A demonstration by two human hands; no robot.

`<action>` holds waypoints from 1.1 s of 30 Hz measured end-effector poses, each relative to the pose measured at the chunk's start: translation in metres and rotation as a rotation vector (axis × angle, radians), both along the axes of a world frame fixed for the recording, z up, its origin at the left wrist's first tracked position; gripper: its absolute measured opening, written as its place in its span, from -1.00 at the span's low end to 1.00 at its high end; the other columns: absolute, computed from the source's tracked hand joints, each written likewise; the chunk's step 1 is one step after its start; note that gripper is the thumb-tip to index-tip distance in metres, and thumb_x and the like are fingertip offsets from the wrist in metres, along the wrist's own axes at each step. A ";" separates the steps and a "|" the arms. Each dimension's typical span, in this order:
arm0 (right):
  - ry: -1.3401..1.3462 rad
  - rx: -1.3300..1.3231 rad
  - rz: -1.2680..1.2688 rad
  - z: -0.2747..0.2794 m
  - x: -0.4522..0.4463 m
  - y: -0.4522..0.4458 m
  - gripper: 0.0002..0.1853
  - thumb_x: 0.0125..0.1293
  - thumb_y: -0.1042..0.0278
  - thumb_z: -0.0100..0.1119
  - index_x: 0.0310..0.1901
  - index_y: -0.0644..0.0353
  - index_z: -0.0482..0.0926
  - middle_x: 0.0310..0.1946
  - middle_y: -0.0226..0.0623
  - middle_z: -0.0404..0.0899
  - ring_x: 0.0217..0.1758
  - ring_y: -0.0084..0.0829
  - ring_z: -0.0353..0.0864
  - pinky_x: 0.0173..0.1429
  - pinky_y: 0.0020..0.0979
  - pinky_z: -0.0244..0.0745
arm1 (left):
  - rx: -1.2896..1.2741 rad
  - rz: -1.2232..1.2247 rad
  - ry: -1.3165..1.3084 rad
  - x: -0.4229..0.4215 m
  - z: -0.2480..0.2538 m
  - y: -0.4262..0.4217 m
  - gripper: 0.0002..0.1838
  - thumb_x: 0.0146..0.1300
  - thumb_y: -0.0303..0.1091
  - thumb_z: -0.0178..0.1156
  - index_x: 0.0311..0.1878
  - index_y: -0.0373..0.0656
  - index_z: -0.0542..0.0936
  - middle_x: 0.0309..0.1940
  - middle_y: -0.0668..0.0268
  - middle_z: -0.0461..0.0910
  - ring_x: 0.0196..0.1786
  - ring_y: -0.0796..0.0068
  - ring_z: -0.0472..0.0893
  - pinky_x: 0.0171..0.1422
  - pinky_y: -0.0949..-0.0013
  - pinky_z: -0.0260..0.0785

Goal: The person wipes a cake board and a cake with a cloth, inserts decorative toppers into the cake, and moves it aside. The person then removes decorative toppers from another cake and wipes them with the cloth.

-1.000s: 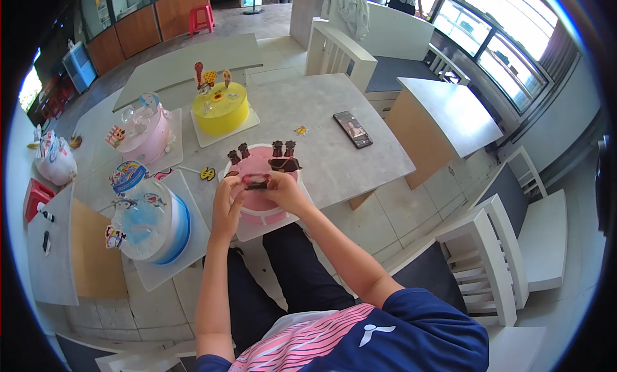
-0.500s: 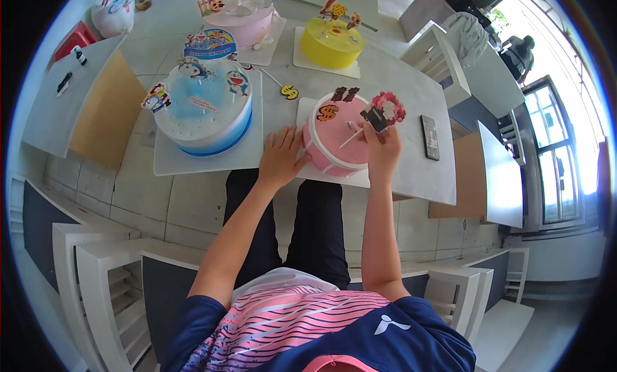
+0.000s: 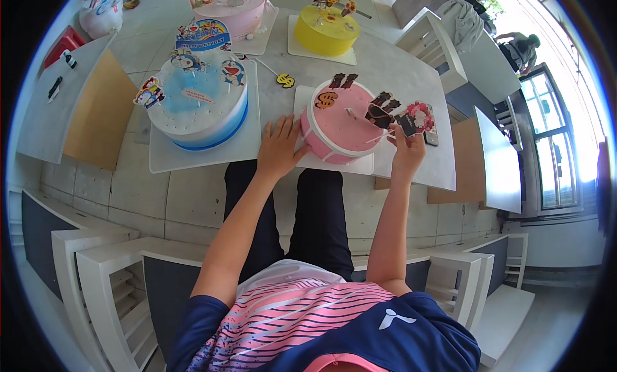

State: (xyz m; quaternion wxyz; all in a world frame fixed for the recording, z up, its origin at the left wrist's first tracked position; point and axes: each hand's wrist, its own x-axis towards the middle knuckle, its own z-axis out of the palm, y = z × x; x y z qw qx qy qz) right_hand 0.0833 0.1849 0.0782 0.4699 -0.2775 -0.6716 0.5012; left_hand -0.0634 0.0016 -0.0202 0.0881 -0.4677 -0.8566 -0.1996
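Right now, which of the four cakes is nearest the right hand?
The front pink cake, with the gold dollar sign on top; the blue-and-white cake, yellow cake and rear pink cake all sit farther from the right hand.

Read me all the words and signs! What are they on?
"HAPPY BIRTHDAY": arched topper on the blue cake; letters above are blurred.
"$": sign on the front pink cake.
"$": yellow sign on the table.
Too small: plaque; flowery topper in the right hand.
Shirt logo: no letters.
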 end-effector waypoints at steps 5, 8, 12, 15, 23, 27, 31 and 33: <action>0.016 0.017 -0.075 -0.002 0.013 0.011 -0.86 0.18 0.48 0.09 -0.25 0.34 0.45 -0.38 -0.23 0.57 -0.35 -0.53 0.56 -0.33 -0.53 0.53 | -0.007 0.003 0.003 -0.001 -0.001 0.000 -0.32 0.19 0.14 -0.14 0.23 -0.17 0.18 0.23 0.14 0.17 0.32 0.25 0.11 0.33 0.04 -0.12; 0.036 0.017 -0.077 0.000 0.012 0.010 -0.86 0.18 0.48 0.09 -0.26 0.35 0.46 -0.40 -0.23 0.58 -0.36 -0.54 0.56 -0.30 -0.54 0.51 | 0.015 0.003 0.018 -0.001 -0.002 0.000 -0.32 0.19 0.14 -0.14 0.23 -0.18 0.19 0.23 0.14 0.17 0.31 0.24 0.12 0.33 0.05 -0.13; 0.043 0.029 -0.055 -0.005 0.006 0.009 -0.86 0.17 0.48 0.11 -0.27 0.35 0.47 -0.42 -0.21 0.59 -0.37 -0.52 0.57 -0.24 -0.55 0.47 | 0.023 0.002 0.019 -0.001 -0.002 0.000 -0.32 0.19 0.14 -0.14 0.22 -0.18 0.21 0.23 0.14 0.18 0.31 0.23 0.12 0.33 0.05 -0.13; 0.033 0.084 -0.043 -0.008 0.004 0.011 -0.90 0.15 0.49 0.13 -0.37 0.34 0.45 -0.41 -0.20 0.60 -0.34 -0.53 0.57 -0.23 -0.56 0.42 | 0.022 -0.003 0.018 -0.001 -0.001 0.000 -0.32 0.19 0.14 -0.14 0.21 -0.19 0.22 0.22 0.14 0.19 0.31 0.23 0.13 0.33 0.05 -0.13; -0.038 0.151 0.064 -0.009 0.011 0.017 -0.85 0.12 0.48 0.17 -0.49 0.33 0.43 -0.39 -0.22 0.61 -0.31 -0.59 0.54 -0.21 -0.61 0.34 | 0.032 0.001 0.018 -0.001 -0.002 0.001 -0.33 0.20 0.16 -0.17 0.21 -0.19 0.23 0.21 0.12 0.20 0.29 0.21 0.15 0.33 0.05 -0.12; -0.249 0.249 0.074 -0.028 0.008 0.014 -0.88 0.10 0.48 0.17 -0.32 0.33 0.54 -0.39 -0.30 0.61 -0.31 -0.60 0.51 -0.18 -0.56 0.34 | 0.032 0.000 0.018 0.000 -0.001 0.001 -0.33 0.20 0.15 -0.16 0.20 -0.19 0.23 0.21 0.12 0.21 0.29 0.21 0.15 0.33 0.05 -0.12; -0.280 0.254 0.016 -0.038 0.010 -0.002 -0.86 0.07 0.49 0.18 -0.30 0.30 0.55 -0.42 -0.37 0.58 -0.29 -0.59 0.49 -0.15 -0.53 0.33 | 0.034 -0.001 0.020 0.000 0.000 0.001 -0.33 0.19 0.15 -0.16 0.20 -0.20 0.24 0.21 0.12 0.21 0.29 0.21 0.15 0.33 0.05 -0.12; -0.262 0.247 0.044 -0.042 0.012 -0.001 -0.85 0.06 0.51 0.18 -0.28 0.29 0.55 -0.39 -0.36 0.57 -0.27 -0.58 0.49 -0.14 -0.52 0.33 | 0.036 0.001 0.022 0.000 0.000 0.000 -0.33 0.19 0.15 -0.15 0.20 -0.20 0.24 0.21 0.12 0.21 0.29 0.21 0.15 0.33 0.05 -0.12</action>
